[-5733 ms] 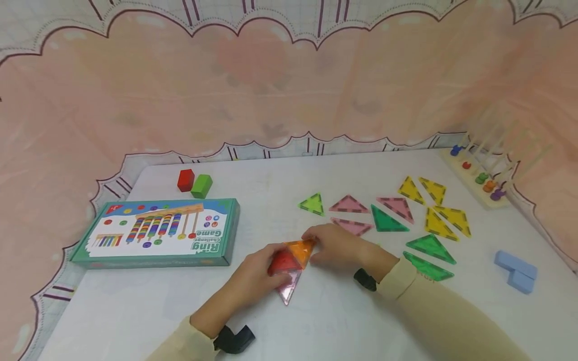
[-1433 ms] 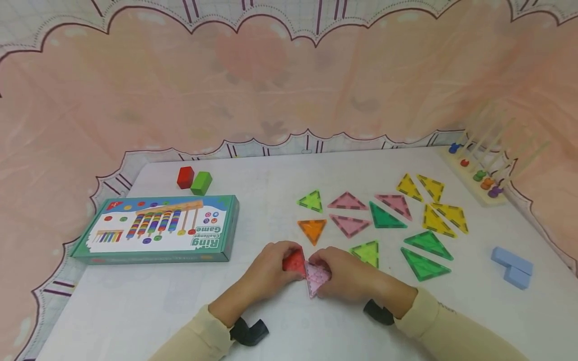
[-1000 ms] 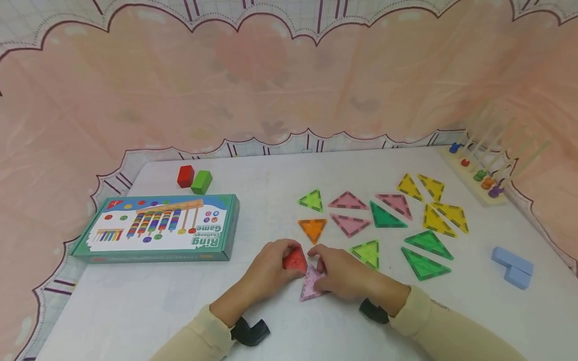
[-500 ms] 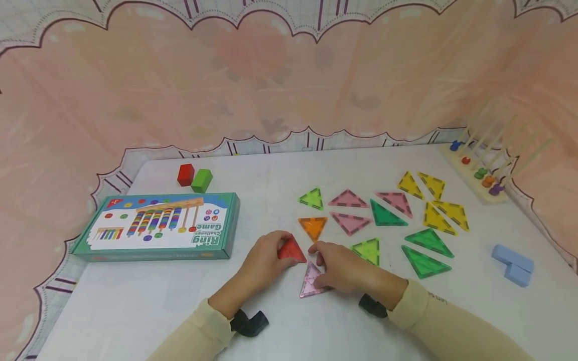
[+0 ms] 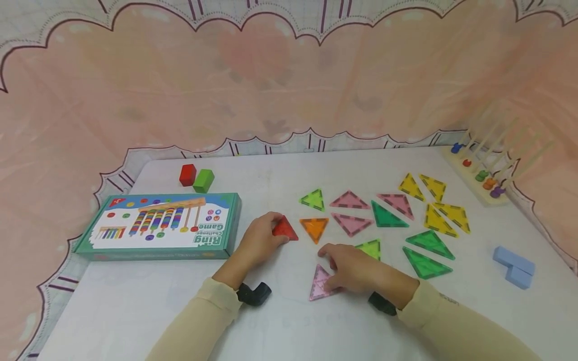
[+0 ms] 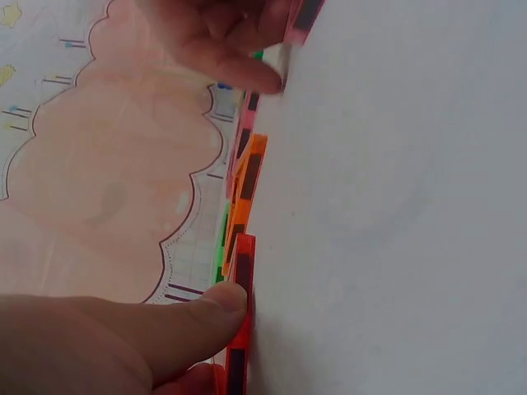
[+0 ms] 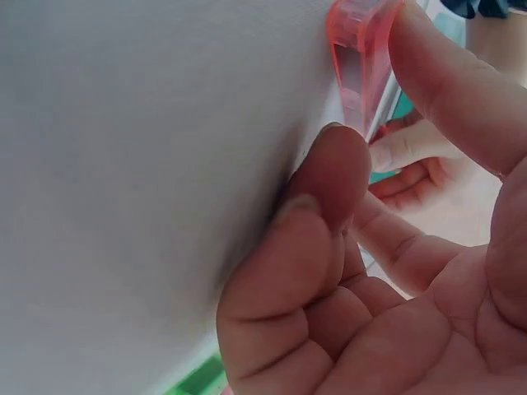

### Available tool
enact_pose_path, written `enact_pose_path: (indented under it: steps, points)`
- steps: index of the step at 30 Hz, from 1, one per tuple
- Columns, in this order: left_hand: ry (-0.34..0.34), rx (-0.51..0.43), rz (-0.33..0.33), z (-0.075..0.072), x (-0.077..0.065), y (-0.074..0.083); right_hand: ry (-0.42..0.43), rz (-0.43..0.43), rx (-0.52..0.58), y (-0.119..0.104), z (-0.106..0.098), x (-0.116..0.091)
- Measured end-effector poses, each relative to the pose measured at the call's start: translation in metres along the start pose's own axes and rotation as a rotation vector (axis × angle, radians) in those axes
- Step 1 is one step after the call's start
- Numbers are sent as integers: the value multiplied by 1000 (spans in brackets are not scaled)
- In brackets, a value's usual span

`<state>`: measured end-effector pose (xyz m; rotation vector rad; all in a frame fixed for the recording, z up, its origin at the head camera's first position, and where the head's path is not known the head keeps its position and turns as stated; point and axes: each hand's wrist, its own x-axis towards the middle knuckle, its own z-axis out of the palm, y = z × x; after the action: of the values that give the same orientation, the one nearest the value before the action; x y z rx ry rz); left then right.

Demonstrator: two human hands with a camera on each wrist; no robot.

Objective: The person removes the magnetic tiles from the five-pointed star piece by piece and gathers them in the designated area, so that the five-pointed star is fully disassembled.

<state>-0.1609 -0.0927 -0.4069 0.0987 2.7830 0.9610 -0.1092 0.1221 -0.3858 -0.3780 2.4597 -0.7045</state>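
My left hand [image 5: 259,238] pinches a red triangular magnetic tile [image 5: 284,229] low over the table, left of an orange triangular tile [image 5: 313,229]. In the left wrist view the thumb presses the red tile [image 6: 240,321] near its edge. Nearer the front, my right hand [image 5: 354,267] holds a pink triangular tile [image 5: 319,285]. Its thumb lies on the pink tile [image 7: 354,62] in the right wrist view, with the other fingers curled beside the tile's end. The hand covers part of the pink tile and of a light green triangle [image 5: 371,249].
Several pink [image 5: 351,224], green [image 5: 427,262] and yellow triangles [image 5: 440,220] lie to the right. A Ring Game box [image 5: 158,225], red block [image 5: 187,175] and green block [image 5: 204,180] stand left. Light blue blocks [image 5: 515,265] and a pegboard with small figures [image 5: 489,193] are at right.
The orange tile was separated from the red and left behind. Red and pink then came apart. My left hand has moved back and left with the red tile; the right slid pink slightly rightward.
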Motion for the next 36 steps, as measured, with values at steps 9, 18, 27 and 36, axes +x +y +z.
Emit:
enact_pose_path:
  steps: [9,18,27,36]
  points:
    - [-17,-3,-28,-3,4,-4,103,-72,1,7,-3,-6]
    - [-36,-9,-21,-6,5,-2,-8,-286,-116,8,-3,-3]
    - [-48,-24,-7,-5,8,-4,132,-230,-128,16,-7,1]
    - [-53,12,9,-11,16,-5,244,-215,-39,18,-37,-9]
